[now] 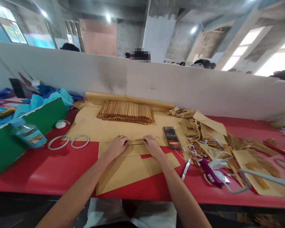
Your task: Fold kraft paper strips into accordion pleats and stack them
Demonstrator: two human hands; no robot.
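Observation:
A tan paper sheet [130,169] lies on the red table [49,171] in front of me. My left hand [117,145] and my right hand [152,145] rest side by side on its far edge, fingers curled down and pressing a folded strip of the paper. Just beyond them lies a larger tan sheet [92,126] carrying a row of pleated tan paper pieces [125,111]. What lies under the fingertips besides the fold is hidden.
Two white rings [68,141] and a clear bottle [29,134] sit left, by a green board [26,129]. Paper scraps [216,139], a metal blade [185,169], a purple tool [210,172] and a cable lie right. A white partition [156,85] runs behind.

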